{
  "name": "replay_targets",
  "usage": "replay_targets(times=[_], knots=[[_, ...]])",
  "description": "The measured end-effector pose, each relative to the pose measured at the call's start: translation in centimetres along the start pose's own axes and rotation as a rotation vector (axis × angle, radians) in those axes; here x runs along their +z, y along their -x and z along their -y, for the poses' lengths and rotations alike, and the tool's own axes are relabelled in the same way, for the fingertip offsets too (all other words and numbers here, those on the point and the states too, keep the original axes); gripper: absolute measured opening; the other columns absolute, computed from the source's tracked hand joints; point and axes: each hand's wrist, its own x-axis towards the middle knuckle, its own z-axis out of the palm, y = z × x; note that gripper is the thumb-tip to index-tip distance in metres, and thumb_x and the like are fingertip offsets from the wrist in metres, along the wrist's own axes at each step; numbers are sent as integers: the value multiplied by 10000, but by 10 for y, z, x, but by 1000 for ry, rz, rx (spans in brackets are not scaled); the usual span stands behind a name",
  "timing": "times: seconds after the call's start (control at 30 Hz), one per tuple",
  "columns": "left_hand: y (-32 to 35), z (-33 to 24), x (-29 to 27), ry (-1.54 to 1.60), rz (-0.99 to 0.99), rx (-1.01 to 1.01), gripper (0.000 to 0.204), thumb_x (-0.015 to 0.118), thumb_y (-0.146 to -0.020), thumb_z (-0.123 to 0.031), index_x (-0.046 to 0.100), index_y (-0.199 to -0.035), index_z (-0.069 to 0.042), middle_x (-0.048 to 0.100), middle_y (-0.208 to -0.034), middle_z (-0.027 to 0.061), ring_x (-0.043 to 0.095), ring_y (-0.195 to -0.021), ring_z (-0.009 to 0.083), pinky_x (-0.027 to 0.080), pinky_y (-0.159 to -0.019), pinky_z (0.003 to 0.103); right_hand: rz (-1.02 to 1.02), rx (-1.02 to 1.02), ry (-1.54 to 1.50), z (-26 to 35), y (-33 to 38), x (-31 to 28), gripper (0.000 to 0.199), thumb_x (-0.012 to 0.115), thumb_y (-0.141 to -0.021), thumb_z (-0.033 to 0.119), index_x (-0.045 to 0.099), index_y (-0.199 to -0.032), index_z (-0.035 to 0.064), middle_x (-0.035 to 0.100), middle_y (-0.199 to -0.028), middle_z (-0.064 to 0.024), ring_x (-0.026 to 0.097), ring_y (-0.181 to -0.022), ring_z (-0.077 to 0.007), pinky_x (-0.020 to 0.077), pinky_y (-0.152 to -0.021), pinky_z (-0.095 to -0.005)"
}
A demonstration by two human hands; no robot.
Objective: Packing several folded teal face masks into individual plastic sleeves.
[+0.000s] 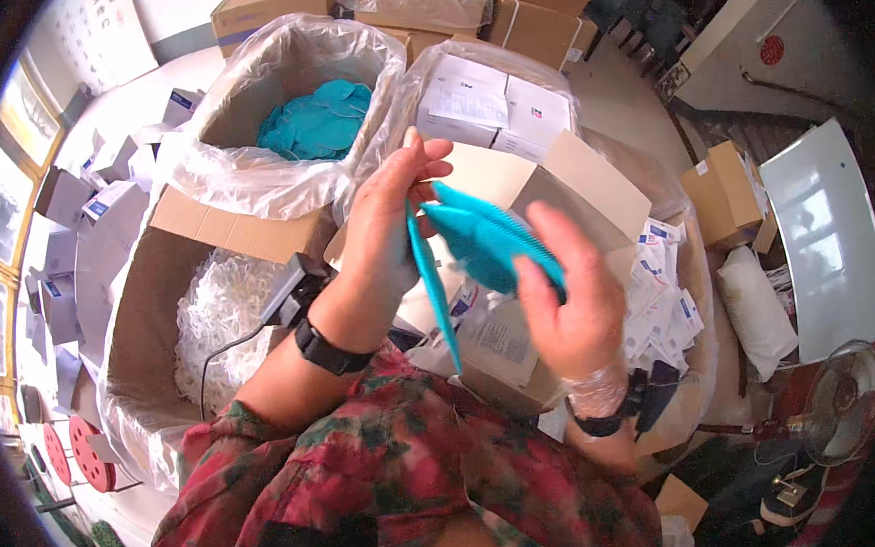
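Note:
My left hand (386, 221) is raised near the middle, its fingers bent round the upper end of a thin teal face mask (434, 299), which hangs down edge-on. Beside it, a small stack of teal face masks (481, 241) with ribbed edges is pinched between the thumb and fingers of my right hand (582, 305). The right fingers are slightly blurred. Under both hands stands an open white carton (593, 199) with its flaps up. A smaller box (502, 345) with printing sits close to my body, partly hidden by the masks.
At the back left, a plastic-lined carton (218, 116) holds a teal mask pile (318, 120). White boxes (462, 96) fill another carton behind. White straps (219, 312) lie in a left-hand carton; printed packets (664, 290) lie at right. A fan (846, 399) stands far right.

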Motion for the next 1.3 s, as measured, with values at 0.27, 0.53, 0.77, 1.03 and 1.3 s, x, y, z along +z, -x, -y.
replay_targets(times=[0.27,0.53,0.77,1.03,1.3], knots=[[-9,18,-3,-34,-29,66,480,504,-926,-489,557,-690,-75,555,-659,64,484,-597,137,359,-528,258,139,-136,-154,7,14,38,472,626,-825,72,474,-1269,25,592,-968,-157,585,-852,-334,486,-743,-410],[-19,28,-12,-28,-16,73,483,498,-948,-429,420,-594,-109,503,-631,67,450,-607,171,348,-569,300,306,-59,-14,10,21,36,648,650,-832,139,335,-1386,20,552,-1059,-192,560,-896,-355,466,-793,-410],[17,18,4,14,138,-45,384,465,-963,-420,574,-921,-54,608,-788,78,604,-776,182,477,-742,314,92,209,-225,-22,17,8,529,581,-823,37,420,-1327,9,556,-1191,-218,569,-1051,-368,467,-879,-420],[1,16,-15,91,73,-30,385,536,-941,-355,436,-643,-133,441,-552,21,445,-535,148,369,-514,286,337,-7,-273,1,2,6,443,661,-833,127,522,-1240,21,614,-1048,-170,620,-903,-284,489,-803,-335],[2,-73,-65,231,192,166,404,510,-961,-345,371,-625,-168,425,-629,-7,425,-602,114,361,-564,247,310,452,-231,-91,20,2,333,678,-838,243,604,-1089,38,649,-863,-145,638,-737,-252,510,-676,-345]])
